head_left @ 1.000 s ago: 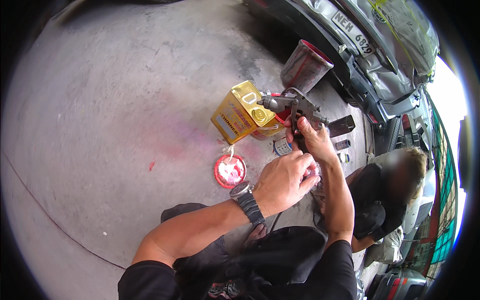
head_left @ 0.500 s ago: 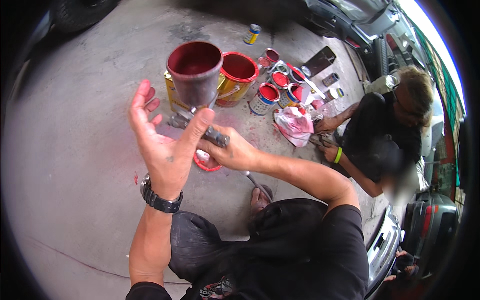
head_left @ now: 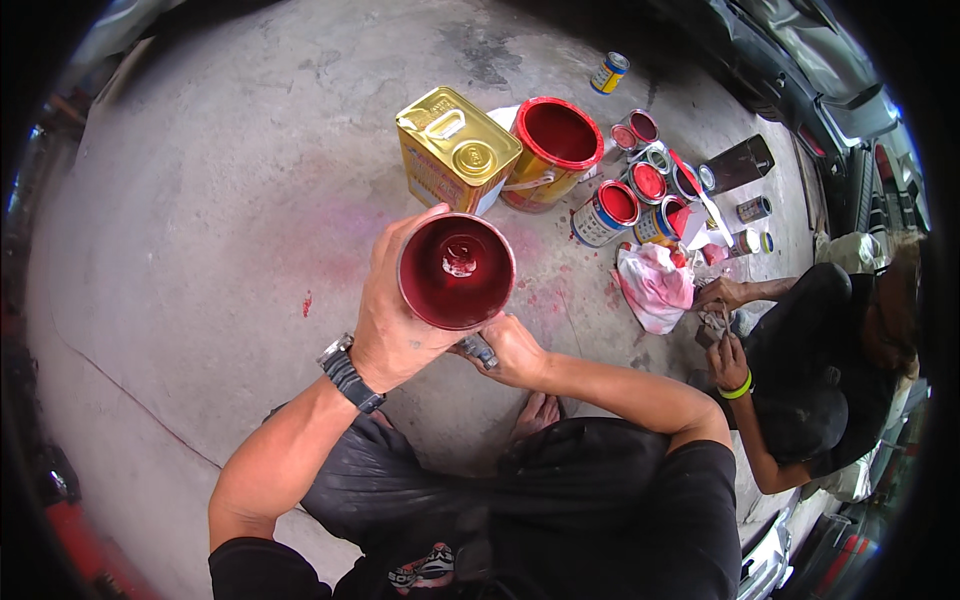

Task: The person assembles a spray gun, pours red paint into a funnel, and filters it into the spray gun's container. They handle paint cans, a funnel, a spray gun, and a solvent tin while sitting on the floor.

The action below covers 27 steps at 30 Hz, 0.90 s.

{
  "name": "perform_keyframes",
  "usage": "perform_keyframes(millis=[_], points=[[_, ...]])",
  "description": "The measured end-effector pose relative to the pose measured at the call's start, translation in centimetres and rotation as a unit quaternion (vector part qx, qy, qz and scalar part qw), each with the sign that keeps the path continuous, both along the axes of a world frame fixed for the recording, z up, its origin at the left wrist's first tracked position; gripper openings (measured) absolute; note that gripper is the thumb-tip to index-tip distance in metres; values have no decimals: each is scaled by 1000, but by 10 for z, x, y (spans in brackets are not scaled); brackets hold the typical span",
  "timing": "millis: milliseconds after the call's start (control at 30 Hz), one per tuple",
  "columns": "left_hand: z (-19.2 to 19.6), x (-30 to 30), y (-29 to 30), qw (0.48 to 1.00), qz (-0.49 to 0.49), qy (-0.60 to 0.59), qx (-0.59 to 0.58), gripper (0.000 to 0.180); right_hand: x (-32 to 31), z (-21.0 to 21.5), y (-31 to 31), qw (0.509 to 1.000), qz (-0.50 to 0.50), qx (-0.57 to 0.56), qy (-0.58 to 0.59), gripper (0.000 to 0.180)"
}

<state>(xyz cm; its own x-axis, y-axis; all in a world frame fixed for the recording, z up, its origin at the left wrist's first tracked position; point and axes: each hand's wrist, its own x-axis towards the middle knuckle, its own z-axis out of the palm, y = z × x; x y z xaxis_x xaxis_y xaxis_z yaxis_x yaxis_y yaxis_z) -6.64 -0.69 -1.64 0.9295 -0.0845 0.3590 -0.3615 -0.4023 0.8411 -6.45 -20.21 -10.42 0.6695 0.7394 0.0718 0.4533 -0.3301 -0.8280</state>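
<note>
Lowered toward frame centre, red-coated paint cup (head_left: pixel 457 271) now shows its nearly empty inside; left hand (head_left: pixel 395 320) clasps it, right hand (head_left: pixel 510 350) grips the spray gun handle (head_left: pixel 480 349) beneath.

Square tin (head_left: pixel 456 150): you see it gold-yellow, upright on the floor, touching the bucket.
Bucket (head_left: pixel 548 152): round, yellow wall, red rim and inside.
Small cans (head_left: pixel 604 214): a red-topped cluster to your right, with blue-and-white and yellow labels.
Lone can (head_left: pixel 609 72): yellow-blue, lying apart, farther off.

Spray-gun cup (head_left: pixel 457 271): round, open-topped, upright, red-coated inside (paint residue at bottom), raised above concrete.
</note>
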Motion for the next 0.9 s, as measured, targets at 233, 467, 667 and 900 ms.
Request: perform_keyframes(millis=[233,467,667,900], points=[[-2,3,2,985,45,143,-88,71,5,-7,17,996,-19,83,2,44],[-15,12,6,995,63,59,-40,67,14,11,9,993,27,9,113,61],[-11,13,-1,992,49,90,-77,69,8,-2,12,994,-2,90,62,81],[-8,12,3,987,35,155,-36,75,14,7,-1,995,3,67,77,73]])
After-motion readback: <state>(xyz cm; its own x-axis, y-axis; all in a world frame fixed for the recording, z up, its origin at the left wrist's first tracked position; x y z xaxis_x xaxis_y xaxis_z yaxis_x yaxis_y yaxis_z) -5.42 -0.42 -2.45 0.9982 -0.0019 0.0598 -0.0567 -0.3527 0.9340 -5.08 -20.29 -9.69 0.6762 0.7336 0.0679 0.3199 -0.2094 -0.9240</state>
